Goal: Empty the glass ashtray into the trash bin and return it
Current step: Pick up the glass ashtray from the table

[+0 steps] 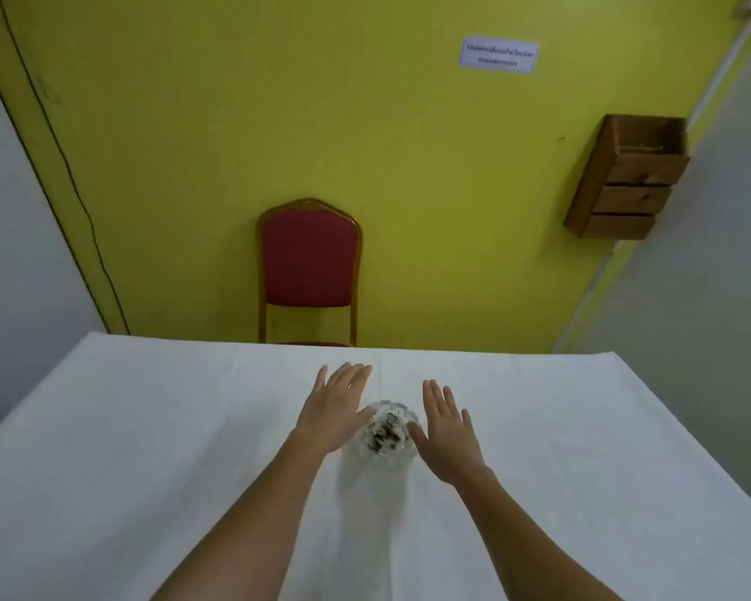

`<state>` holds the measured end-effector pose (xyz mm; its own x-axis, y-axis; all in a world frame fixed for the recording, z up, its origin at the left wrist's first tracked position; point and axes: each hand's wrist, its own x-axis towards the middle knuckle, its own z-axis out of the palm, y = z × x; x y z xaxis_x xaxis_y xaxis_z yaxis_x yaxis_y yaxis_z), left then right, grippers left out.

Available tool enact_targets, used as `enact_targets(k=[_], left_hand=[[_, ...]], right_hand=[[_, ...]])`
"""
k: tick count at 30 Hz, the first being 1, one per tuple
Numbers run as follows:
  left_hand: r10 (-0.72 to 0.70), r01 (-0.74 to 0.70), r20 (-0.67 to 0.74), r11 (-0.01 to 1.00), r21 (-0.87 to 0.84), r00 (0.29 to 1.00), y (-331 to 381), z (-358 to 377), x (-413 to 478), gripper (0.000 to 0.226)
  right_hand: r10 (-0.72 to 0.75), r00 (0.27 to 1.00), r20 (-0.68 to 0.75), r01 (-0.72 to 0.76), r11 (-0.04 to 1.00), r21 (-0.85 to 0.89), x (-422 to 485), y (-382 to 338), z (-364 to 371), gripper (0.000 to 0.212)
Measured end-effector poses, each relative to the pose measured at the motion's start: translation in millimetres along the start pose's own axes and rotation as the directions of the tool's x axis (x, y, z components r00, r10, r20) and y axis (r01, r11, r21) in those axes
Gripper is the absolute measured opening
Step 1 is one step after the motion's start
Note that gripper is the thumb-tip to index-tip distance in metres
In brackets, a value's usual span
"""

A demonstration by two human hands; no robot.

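- Left hand, right hand: near, fingers spread, holding nothing, flanking the ashtray.
- Glass ashtray: full, mid worktop.
- Risk: slippery glass tilting on lift, spilling ash over the cloth.

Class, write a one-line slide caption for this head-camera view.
Open left hand and right hand flank a full glass ashtray on a white-clothed table.
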<state>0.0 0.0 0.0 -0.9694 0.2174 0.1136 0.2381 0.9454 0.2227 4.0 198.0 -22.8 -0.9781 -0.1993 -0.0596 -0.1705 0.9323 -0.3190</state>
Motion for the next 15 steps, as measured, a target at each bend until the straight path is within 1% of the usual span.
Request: enact_targets(k=[2,4,6,9,15], left_hand=[[0.007,-0.011,0.157,1.0,0.022,0.988,-3.8,14.0,-1.7,0.082],[0.009,-0.021,0.237,0.999,0.046,0.971,-10.3,32.6,-7.3,0.095],[0.008,-0.026,0.289,0.998,0.059,0.957,-12.0,46.3,-6.8,0.102],[0.009,-0.034,0.31,0.997,0.076,0.951,-15.4,59.6,-2.4,0.107],[0.026,-0.048,0.334,0.997,0.058,0.942,-20.2,71.5,7.3,0.115]], right_hand=[[0.004,0.997,0.079,-0.002,1.0,-0.015,1.2,5.8,11.3,0.073],[0.006,0.991,0.131,-0.002,1.0,-0.031,-0.9,14.2,24.1,0.077],[-0.014,0.984,0.176,0.022,0.999,-0.044,0.0,18.3,33.9,0.081],[-0.041,0.98,0.197,0.056,0.996,-0.072,4.3,22.5,40.5,0.088],[-0.031,0.975,0.222,0.049,0.996,-0.076,15.1,24.6,42.7,0.105]])
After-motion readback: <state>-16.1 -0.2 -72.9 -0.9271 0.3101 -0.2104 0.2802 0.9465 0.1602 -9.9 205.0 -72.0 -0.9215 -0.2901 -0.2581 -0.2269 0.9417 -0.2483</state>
